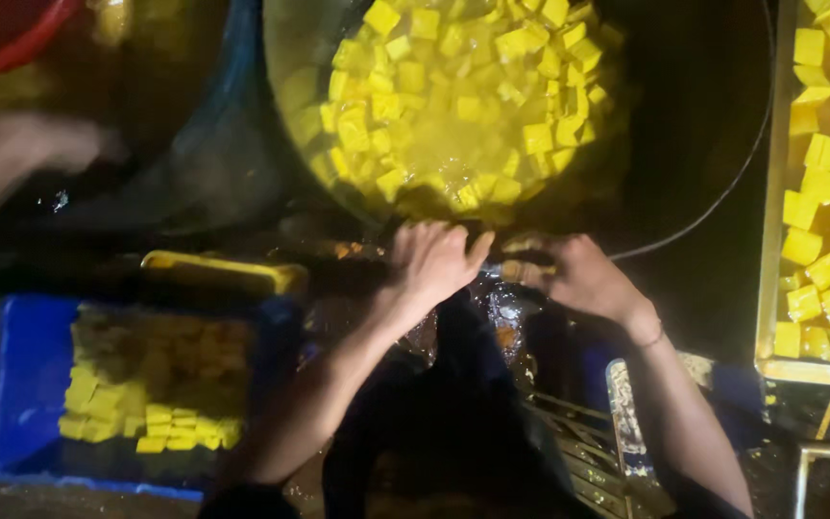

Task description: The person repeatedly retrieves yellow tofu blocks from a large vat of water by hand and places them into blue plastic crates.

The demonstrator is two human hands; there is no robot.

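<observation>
We see a large dark wok [684,115] filling the top of the view, holding a heap of yellow cubes [463,96] in bubbling liquid. To the right a metal tray [770,288] carries more cubes; at lower left a blue crate [21,384] holds another stack, and a blurred hand of another person [31,154] hovers beyond it. Our left hand [434,264] lies fingers together on the wok's near rim; our right hand [578,274] curls beside it, though whether it pinches anything we cannot tell. We judge the risk to be scalding: both hands sit just beside the hot liquid, and a tilt of the rim could spill it toward us.
</observation>
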